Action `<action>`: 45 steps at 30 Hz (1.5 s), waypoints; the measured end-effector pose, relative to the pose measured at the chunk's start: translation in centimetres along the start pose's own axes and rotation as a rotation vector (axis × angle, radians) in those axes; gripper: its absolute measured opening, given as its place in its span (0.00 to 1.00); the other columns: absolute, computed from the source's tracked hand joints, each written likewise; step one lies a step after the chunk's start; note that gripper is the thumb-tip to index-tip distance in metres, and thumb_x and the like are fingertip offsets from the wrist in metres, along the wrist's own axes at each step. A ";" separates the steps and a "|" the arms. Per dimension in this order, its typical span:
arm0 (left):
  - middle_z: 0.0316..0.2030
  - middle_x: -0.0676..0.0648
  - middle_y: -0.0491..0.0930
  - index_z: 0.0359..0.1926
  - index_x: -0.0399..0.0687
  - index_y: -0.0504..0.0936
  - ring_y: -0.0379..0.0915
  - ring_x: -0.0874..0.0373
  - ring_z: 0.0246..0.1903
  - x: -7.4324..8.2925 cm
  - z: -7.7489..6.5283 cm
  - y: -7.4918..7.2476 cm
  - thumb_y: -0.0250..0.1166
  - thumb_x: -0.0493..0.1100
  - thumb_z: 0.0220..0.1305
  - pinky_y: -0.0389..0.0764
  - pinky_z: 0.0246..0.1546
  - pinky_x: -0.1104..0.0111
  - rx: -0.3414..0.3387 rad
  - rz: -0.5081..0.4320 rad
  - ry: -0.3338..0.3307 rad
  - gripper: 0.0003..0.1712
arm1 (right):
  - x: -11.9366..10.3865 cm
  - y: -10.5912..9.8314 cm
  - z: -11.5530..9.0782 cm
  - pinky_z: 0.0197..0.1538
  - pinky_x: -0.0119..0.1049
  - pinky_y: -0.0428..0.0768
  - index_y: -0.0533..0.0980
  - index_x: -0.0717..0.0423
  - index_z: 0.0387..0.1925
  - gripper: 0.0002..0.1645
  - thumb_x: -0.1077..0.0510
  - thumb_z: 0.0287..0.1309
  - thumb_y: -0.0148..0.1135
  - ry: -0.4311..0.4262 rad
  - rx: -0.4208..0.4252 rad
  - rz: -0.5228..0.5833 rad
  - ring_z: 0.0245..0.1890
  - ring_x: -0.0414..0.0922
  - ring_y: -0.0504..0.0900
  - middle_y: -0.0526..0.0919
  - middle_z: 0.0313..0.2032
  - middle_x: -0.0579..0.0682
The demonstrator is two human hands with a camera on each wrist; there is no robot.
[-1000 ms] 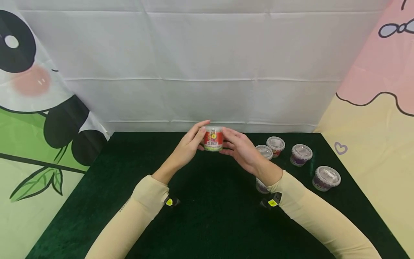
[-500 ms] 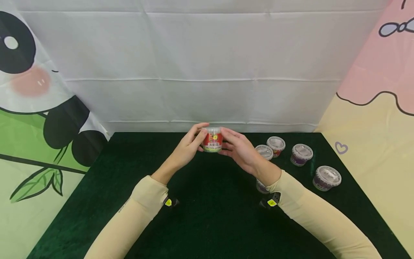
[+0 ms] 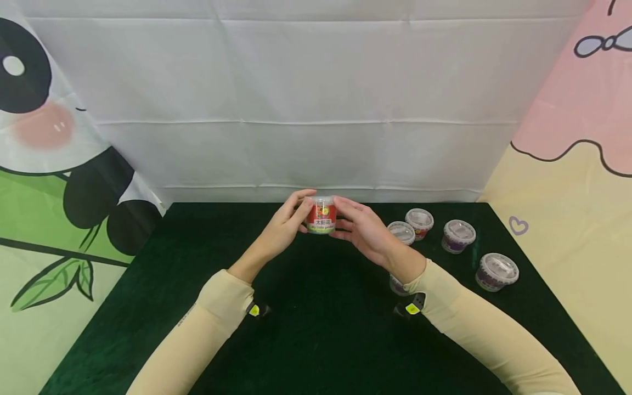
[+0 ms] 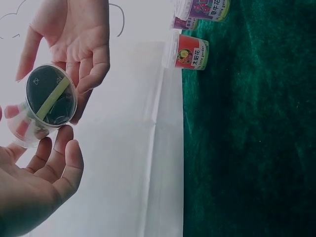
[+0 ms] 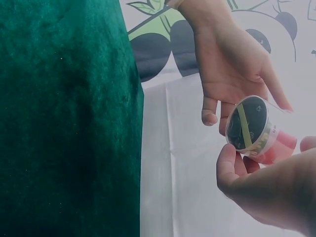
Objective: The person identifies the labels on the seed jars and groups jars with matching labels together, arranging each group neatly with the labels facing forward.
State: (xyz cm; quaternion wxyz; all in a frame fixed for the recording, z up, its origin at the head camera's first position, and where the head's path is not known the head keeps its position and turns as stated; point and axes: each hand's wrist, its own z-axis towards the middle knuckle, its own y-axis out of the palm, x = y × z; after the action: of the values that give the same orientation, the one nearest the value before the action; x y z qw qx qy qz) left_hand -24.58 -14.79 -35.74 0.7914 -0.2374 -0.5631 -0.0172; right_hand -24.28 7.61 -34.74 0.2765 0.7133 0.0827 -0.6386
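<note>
In the head view a small lidded plastic cup (image 3: 321, 215), with a red label and a flower picture, is held up over the far part of the dark green table. My left hand (image 3: 282, 227) grips its left side, thumb toward me. From the opposite side my right hand (image 3: 365, 230) holds it between thumb and fingers. The left wrist view shows the underside of the cup (image 4: 52, 94), dark inside with a yellow-green strip across it. Both the right hand (image 4: 74, 39) and the left hand (image 4: 39, 182) appear there, fingertips on the cup's wall.
Several similar lidded cups stand at the right: a red-labelled cup (image 3: 419, 222), a purple cup (image 3: 459, 236) and another purple cup (image 3: 497, 271) nearer the edge. Two more are partly hidden by my right hand and wrist. A white cloth wall (image 3: 316, 99) rises behind the table (image 3: 316, 329).
Both hands have lowered the cup slightly and brought it a little to the left. Their hold on it looks the same, and the other cups stay where they stood.
</note>
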 end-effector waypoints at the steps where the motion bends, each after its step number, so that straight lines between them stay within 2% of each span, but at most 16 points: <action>1: 0.58 0.42 0.70 0.74 0.52 0.61 0.71 0.48 0.51 0.0 0.0 0.0 0.43 0.57 0.82 0.79 0.49 0.56 0.000 0.000 0.000 0.28 | 0.0 0.0 0.0 0.67 0.51 0.70 0.64 0.60 0.71 0.32 0.44 0.79 0.46 0.000 -0.002 -0.001 0.52 0.48 0.77 0.72 0.59 0.54; 15: 0.57 0.43 0.70 0.74 0.52 0.62 0.71 0.48 0.51 -0.1 -0.3 -0.5 0.42 0.58 0.82 0.79 0.49 0.54 0.001 -0.005 -0.016 0.28 | 0.0 0.4 0.2 0.66 0.51 0.71 0.65 0.60 0.71 0.31 0.45 0.79 0.46 0.013 -0.010 0.001 0.52 0.48 0.77 0.73 0.59 0.53; 23: 0.58 0.43 0.70 0.74 0.51 0.62 0.71 0.48 0.51 0.0 -0.4 -1.5 0.43 0.58 0.82 0.79 0.49 0.54 0.002 0.029 -0.014 0.29 | 0.0 1.1 0.8 0.67 0.50 0.70 0.64 0.59 0.71 0.31 0.45 0.79 0.46 0.013 -0.012 0.010 0.54 0.50 0.76 0.71 0.61 0.54; 28: 0.61 0.40 0.69 0.74 0.48 0.61 0.71 0.47 0.52 -0.2 -0.3 -2.8 0.43 0.57 0.82 0.79 0.48 0.54 -0.005 0.057 -0.020 0.29 | 0.2 1.9 2.0 0.68 0.49 0.70 0.65 0.59 0.71 0.31 0.45 0.78 0.48 0.028 0.009 0.024 0.59 0.52 0.74 0.71 0.63 0.56; 35: 0.66 0.38 0.67 0.77 0.49 0.60 0.71 0.45 0.53 -0.8 0.3 -5.7 0.44 0.54 0.82 0.77 0.50 0.51 0.004 0.101 -0.062 0.30 | 0.6 3.0 4.9 0.68 0.47 0.70 0.66 0.53 0.72 0.31 0.43 0.77 0.51 0.075 0.053 -0.006 0.63 0.53 0.71 0.71 0.65 0.54; 39: 0.69 0.36 0.66 0.79 0.47 0.56 0.69 0.42 0.58 -1.8 0.5 -7.3 0.45 0.52 0.82 0.76 0.55 0.48 0.000 0.121 -0.088 0.31 | 1.1 3.8 6.8 0.67 0.46 0.72 0.66 0.51 0.73 0.32 0.43 0.76 0.53 0.099 0.105 -0.038 0.62 0.53 0.72 0.71 0.65 0.53; 45: 0.71 0.34 0.62 0.80 0.47 0.54 0.66 0.40 0.65 -3.5 0.4 -9.1 0.48 0.51 0.82 0.73 0.62 0.47 0.010 0.098 -0.134 0.33 | 2.5 5.4 9.4 0.67 0.44 0.72 0.65 0.55 0.73 0.32 0.44 0.76 0.54 0.128 0.171 -0.048 0.64 0.53 0.72 0.71 0.67 0.54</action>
State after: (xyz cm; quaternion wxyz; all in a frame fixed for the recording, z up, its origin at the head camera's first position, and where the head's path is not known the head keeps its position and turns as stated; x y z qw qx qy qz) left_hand -28.93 -23.50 -35.58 0.7529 -0.2613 -0.6026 0.0407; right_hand -29.45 -2.20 -35.85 0.1933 0.7714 0.0624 -0.6031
